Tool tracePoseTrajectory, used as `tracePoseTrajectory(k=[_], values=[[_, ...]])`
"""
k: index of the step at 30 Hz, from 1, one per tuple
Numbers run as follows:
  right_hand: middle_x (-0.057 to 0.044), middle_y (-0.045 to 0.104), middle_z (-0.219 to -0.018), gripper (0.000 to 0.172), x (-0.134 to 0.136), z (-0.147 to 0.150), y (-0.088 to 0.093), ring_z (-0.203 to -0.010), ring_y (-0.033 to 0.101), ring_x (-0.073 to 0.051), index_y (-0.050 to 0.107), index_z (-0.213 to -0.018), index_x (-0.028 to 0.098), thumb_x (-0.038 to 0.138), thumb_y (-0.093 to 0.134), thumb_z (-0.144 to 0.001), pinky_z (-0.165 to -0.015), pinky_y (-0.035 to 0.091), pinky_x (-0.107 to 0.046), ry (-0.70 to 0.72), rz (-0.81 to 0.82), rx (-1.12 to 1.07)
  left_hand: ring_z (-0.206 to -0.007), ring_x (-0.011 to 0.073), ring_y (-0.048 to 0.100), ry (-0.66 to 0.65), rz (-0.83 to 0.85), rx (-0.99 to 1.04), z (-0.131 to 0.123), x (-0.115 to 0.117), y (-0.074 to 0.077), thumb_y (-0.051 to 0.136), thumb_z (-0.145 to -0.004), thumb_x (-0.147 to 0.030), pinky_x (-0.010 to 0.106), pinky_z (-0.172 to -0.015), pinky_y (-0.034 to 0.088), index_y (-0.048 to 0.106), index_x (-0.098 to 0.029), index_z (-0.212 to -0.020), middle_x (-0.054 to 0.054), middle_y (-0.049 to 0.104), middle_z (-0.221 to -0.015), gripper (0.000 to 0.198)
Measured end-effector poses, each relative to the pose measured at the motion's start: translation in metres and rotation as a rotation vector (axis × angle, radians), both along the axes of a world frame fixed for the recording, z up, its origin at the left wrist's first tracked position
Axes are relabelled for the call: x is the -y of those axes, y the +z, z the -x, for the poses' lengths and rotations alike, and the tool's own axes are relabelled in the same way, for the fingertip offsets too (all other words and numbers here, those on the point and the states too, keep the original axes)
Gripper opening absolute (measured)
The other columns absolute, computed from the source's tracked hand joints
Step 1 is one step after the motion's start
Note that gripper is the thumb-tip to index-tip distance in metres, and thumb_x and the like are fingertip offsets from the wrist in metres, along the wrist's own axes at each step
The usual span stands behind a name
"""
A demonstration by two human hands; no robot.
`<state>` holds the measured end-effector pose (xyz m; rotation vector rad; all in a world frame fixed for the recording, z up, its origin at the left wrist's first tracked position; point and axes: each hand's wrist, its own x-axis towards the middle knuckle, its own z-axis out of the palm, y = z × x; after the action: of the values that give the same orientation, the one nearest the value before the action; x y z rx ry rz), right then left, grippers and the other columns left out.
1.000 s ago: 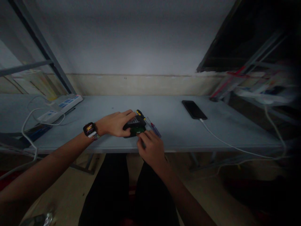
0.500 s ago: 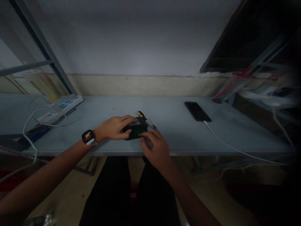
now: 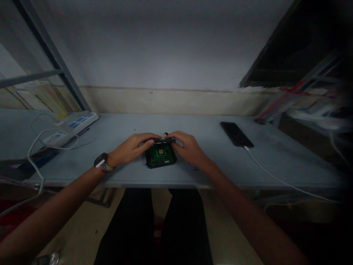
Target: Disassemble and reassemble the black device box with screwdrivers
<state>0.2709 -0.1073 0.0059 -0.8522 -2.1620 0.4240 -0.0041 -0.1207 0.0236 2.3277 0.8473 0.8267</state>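
The black case (image 3: pixel 162 166) lies near the table's (image 3: pixel 154 123) front edge, open side up, longer left to right. The left hand (image 3: pixel 131 148) and right hand (image 3: pixel 190 148) clamp thumbs and fingers on its cover (image 3: pixel 163 141), tipped up at the far side. A pale mark (image 3: pixel 167 162) on the green board (image 3: pixel 160 152) is unreadable. More table stretches between right hand and phone (image 3: pixel 236 134).

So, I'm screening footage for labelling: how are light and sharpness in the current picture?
Head view: dim overall, the wall palest near its middle; head view: green circuit board discernible, its finest parts too soft to tell; head view: smartphone dark, without strong glare; head view: far right sinks into black, things beside it blurred.
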Motion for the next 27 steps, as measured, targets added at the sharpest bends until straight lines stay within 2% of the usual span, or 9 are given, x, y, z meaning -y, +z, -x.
tracePoseTrajectory(k=[3,8,12,16,19,24,27], values=[[-0.006,0.079,-0.104,0.018,-0.012,0.002,0.004,-0.100,0.075,-0.023,0.074,-0.103,0.021,0.017,0.057,-0.102,-0.092,0.056,-0.039,-0.003,0.030,-0.031,-0.130,0.0261,0.071,0.045,0.115,0.115,-0.002,-0.004,0.001,0.043,-0.115,-0.056,0.042,-0.118,0.050,0.076,-0.023,-0.137,0.010,0.078,-0.137,0.052],[-0.001,0.070,-0.083,0.014,-0.029,0.011,0.004,-0.078,0.066,-0.020,0.069,-0.095,0.020,0.025,0.058,-0.102,-0.073,0.048,-0.033,-0.080,0.135,-0.137,-0.122,0.0275,0.072,0.117,0.356,0.390,-0.010,-0.018,0.002,0.055,-0.108,-0.065,0.045,-0.115,0.053,0.080,-0.019,-0.130,0.012,0.081,-0.126,0.057],[-0.002,0.069,-0.083,0.011,-0.053,0.022,0.006,-0.080,0.065,-0.020,0.069,-0.090,0.019,0.026,0.062,-0.095,-0.075,0.048,-0.033,-0.071,0.291,-0.264,-0.115,0.0265,0.074,0.110,0.524,0.624,-0.015,-0.035,-0.001,0.069,-0.100,-0.065,0.041,-0.105,0.057,0.080,-0.015,-0.122,0.013,0.082,-0.116,0.055],[-0.003,0.072,-0.084,0.005,-0.077,0.034,0.012,-0.083,0.066,-0.020,0.071,-0.086,0.018,0.021,0.068,-0.084,-0.081,0.049,-0.034,-0.043,0.495,-0.418,-0.099,0.0210,0.075,0.156,0.687,0.803,-0.015,-0.053,-0.006,0.074,-0.098,-0.052,0.036,-0.095,0.061,0.077,-0.013,-0.110,0.011,0.081,-0.107,0.041],[-0.001,0.070,-0.078,0.007,-0.087,0.040,0.014,-0.075,0.063,-0.018,0.072,-0.084,0.019,0.024,0.070,-0.080,-0.077,0.047,-0.033,-0.055,0.555,-0.466,-0.094,0.0170,0.075,0.212,0.854,0.905,-0.011,-0.062,-0.012,0.064,-0.105,-0.035,0.031,-0.094,0.063,0.073,-0.014,-0.108,0.012,0.080,-0.107,0.023],[-0.001,0.069,-0.073,0.015,-0.088,0.047,0.010,-0.068,0.059,-0.016,0.074,-0.083,0.016,0.030,0.073,-0.077,-0.069,0.043,-0.031,-0.068,0.695,-0.540,-0.098,0.0173,0.077,0.231,0.999,0.897,-0.004,-0.069,-0.023,0.055,-0.109,-0.029,0.033,-0.100,0.065,0.065,-0.016,-0.113,0.011,0.078,-0.106,0.018],[-0.001,0.066,-0.069,0.014,-0.085,0.049,0.008,-0.064,0.056,-0.014,0.076,-0.081,0.015,0.027,0.075,-0.074,-0.063,0.040,-0.030,-0.090,0.786,-0.563,-0.089,0.0174,0.078,0.239,1.126,0.982,-0.002,-0.068,-0.024,0.056,-0.108,-0.024,0.031,-0.094,0.067,0.064,-0.016,-0.111,0.009,0.077,-0.096,0.011]])
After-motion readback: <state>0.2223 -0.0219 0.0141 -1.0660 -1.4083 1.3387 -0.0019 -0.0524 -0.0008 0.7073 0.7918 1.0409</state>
